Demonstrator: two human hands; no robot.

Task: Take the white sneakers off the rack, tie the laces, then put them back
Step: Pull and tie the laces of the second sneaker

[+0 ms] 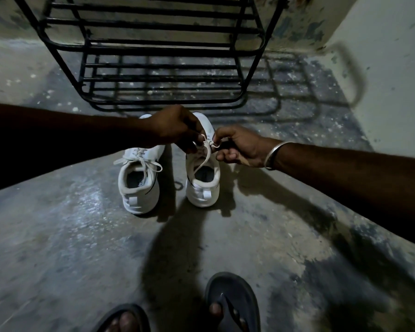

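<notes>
Two white sneakers stand side by side on the concrete floor, heels toward me. The left sneaker [139,188] has a tied bow on top. Over the right sneaker [203,185], my left hand [175,128] pinches one strand of the white lace [204,155], and my right hand [240,148], with a metal bangle at the wrist, pinches a small loop of the same lace. A long lace loop hangs down into the shoe's opening. The black metal rack [153,51] stands just behind the sneakers, its visible shelves bare.
My feet in dark flip-flops [230,305] are at the bottom edge, a short way behind the sneakers. A pale wall [391,75] rises on the right, and a stained wall runs behind the rack. Dark shadows of my arms fall across the floor.
</notes>
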